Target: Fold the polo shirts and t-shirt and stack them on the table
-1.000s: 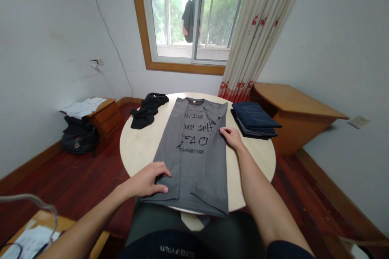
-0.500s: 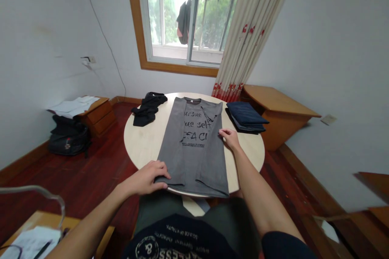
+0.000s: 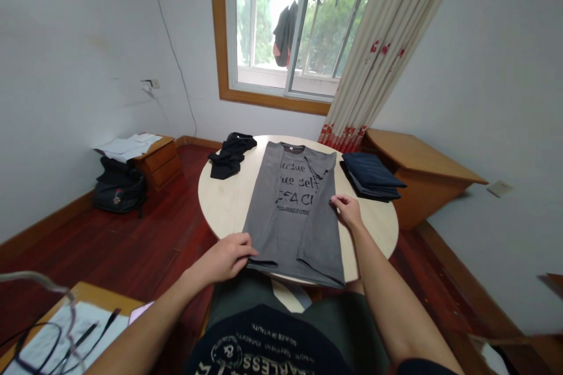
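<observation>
A grey T-shirt (image 3: 288, 240) with black lettering lies on the round table (image 3: 220, 205), its two sides folded in over the front. Its neck points to the window and its hem lies along the near table edge. My left hand (image 3: 231, 256) is closed on the near left corner of the hem, thumb below and fingers on top. At the right folded side, about halfway up, my right hand (image 3: 349, 209) pinches the fabric edge between thumb and fingers.
A crumpled black garment (image 3: 231, 155) lies at the table's far left, and a stack of folded dark clothes (image 3: 372, 174) at its right. A wooden desk (image 3: 422, 158) stands behind the stack. At lower left, papers (image 3: 53, 328) and cables lie on a low wooden surface.
The view has turned slightly left, so everything sits further right. My left hand's fingers have drawn in on the hem corner; my right hand keeps its pinch on the side edge.
</observation>
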Tool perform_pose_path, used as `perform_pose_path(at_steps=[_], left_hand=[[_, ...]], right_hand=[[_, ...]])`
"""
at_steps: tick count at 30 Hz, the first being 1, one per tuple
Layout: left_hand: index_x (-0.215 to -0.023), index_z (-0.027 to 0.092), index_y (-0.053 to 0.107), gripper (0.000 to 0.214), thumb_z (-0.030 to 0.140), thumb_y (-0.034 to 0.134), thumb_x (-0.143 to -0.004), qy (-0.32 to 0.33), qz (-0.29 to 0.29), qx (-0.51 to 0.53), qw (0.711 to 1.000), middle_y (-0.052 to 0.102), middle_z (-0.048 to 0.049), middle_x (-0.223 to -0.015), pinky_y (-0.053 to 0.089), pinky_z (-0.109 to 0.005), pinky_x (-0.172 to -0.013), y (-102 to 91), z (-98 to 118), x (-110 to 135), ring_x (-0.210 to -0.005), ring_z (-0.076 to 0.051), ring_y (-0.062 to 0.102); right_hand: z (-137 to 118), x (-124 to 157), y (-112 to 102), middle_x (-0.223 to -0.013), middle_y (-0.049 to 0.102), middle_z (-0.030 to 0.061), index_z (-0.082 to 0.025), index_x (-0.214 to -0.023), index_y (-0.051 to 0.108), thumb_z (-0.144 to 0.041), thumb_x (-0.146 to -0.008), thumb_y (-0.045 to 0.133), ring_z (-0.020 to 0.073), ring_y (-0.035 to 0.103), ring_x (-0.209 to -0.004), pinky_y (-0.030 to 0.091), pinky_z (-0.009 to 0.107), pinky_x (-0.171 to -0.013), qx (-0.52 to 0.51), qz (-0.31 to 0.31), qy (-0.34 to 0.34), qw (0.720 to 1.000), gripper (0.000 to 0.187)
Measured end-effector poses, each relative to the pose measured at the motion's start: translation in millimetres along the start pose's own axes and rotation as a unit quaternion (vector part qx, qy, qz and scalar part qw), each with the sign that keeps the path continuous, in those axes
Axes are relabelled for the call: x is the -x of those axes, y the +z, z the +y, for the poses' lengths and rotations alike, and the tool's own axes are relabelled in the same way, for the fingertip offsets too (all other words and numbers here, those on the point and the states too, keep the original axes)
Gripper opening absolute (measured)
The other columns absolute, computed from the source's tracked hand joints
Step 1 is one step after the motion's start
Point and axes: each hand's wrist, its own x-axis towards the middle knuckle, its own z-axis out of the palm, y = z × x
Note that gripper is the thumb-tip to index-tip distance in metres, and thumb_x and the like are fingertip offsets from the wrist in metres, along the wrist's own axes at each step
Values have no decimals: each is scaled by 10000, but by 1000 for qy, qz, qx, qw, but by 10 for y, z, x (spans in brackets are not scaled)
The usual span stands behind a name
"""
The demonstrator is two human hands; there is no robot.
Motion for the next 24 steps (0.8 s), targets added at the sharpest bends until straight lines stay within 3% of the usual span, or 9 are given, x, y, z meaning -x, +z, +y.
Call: perform_pose_path(at_steps=[3, 7, 10, 12, 17, 21, 24], left_hand=[[-1064, 193, 705, 328, 88, 444, -896, 13, 17, -18, 1000, 598, -73, -938, 477, -319, -795, -129, 81, 23, -875, -192, 573], [-1122, 202, 674, 234, 231, 508, -959, -16, 11, -36, 999, 614, -74, -984, 475, -357, -827, -181, 164, -27, -919, -214, 586], [-1158, 207, 657, 281, 374, 599, -940, -39, -23, -49, 998, 631, -75, -1028, 475, -374, -840, -82, 213, -137, -959, -238, 598], [-1214, 213, 637, 319, 394, 568, -960, -42, -42, -57, 997, 643, -77, -1059, 474, -374, -852, 15, 234, -242, -985, -244, 604], [-1356, 251, 572, 393, 220, 462, -980, -36, -95, -120, 988, 651, -75, -1023, 467, -365, -824, 204, 220, -553, -968, -246, 610], [-1145, 270, 695, 268, 216, 521, -948, 0, -90, -137, 986, 619, -83, -1065, 450, -396, -879, 201, 152, -742, -1034, -260, 571], [-939, 233, 698, 149, 229, 549, -936, 66, -82, -82, 991, 593, -76, -1272, 320, -496, -1096, 119, 64, -809, -1254, -283, 487]], right_hand=[[-3, 2, 4, -687, 714, 76, -166, -712, 720, -537, -629, 741, 215, 623, -664, 495, 334, -655, 6, -2, -1, 1000, 381], [-10, 6, 11, -702, 717, 79, -163, -714, 717, -522, -645, 730, 216, 628, -669, 496, 336, -668, 6, -4, -7, 1000, 366], [-14, 11, 15, -695, 713, 81, -160, -714, 717, -522, -660, 716, 215, 623, -666, 493, 332, -661, 10, -5, -14, 1000, 366], [-14, 14, 14, -709, 718, 82, -163, -725, 721, -530, -670, 707, 217, 625, -680, 496, 331, -665, 15, -5, -18, 1000, 372], [-12, 14, 7, -704, 715, 72, -168, -732, 722, -503, -673, 695, 212, 619, -671, 495, 330, -672, 21, -8, -16, 1000, 342], [-23, 12, 8, -705, 716, 74, -167, -729, 720, -491, -665, 689, 210, 620, -671, 489, 323, -668, 22, -9, -14, 1000, 332], [-29, 15, 10, -708, 715, 73, -168, -730, 721, -496, -672, 683, 209, 620, -679, 489, 317, -668, 22, -9, -16, 1000, 335]])
